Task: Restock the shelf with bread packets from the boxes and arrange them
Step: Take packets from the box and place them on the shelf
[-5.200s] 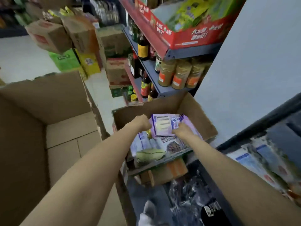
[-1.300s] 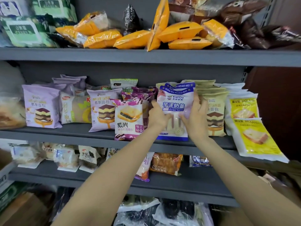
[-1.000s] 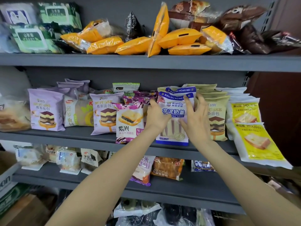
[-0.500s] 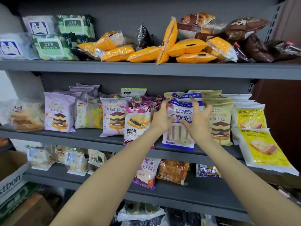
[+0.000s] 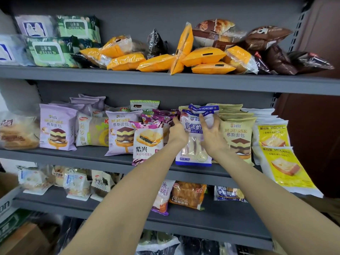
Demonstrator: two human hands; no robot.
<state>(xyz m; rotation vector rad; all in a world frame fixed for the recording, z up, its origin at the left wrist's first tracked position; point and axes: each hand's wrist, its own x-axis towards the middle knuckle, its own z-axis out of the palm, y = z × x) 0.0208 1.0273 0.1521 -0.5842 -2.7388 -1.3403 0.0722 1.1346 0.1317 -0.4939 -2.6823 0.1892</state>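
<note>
Since half a second ago, both hands have shifted up the blue-and-white bread packet (image 5: 193, 153), which stands upright on the middle shelf (image 5: 82, 156). Left hand (image 5: 177, 132) curls its fingers round the packet's left edge; right hand (image 5: 211, 137) grips its upper right, just beside the beige mousse packet (image 5: 237, 131).

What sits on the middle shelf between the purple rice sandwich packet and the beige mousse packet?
In the head view, the white and blue bread packet stands there, with the left hand and the right hand holding it.
</note>
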